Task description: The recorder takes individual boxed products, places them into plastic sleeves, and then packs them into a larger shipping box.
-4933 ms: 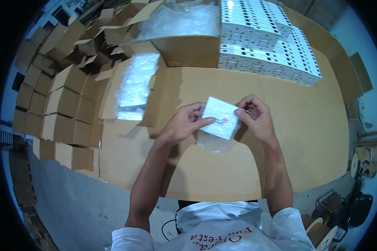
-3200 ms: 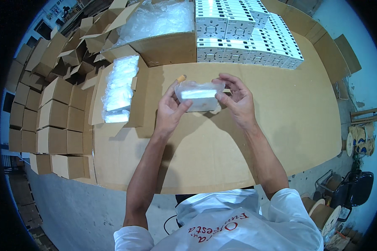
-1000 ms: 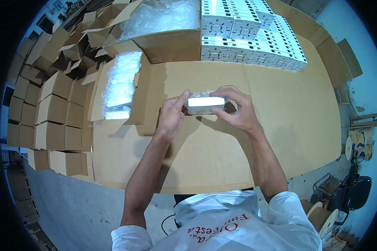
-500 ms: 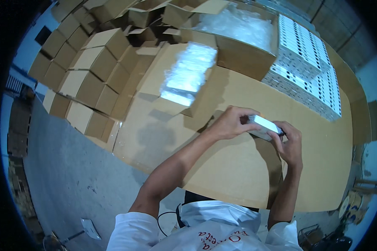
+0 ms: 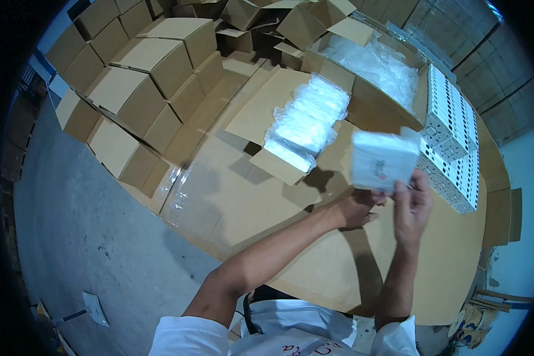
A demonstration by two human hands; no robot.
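Head view shows your right hand (image 5: 410,204) lifting a small white box in a clear plastic bag (image 5: 382,160) above the cardboard-covered table (image 5: 249,196). Your grip there is closed on the lower edge of the box only, with the fingertips. Your left hand (image 5: 356,209) is just below it, fingers curled, and I cannot tell if it pinches the bag or holds nothing.

I think the risk is a slip: the plastic is smooth and the hold is only on one edge, so the box may turn or slide out and fall on the table. The loose bag may also open again if you release it too early.

Open carton with bagged boxes (image 5: 305,121) is to your left, well apart, and the rows of white boxes (image 5: 454,136) stand just behind the box, so a wide swing could knock them.
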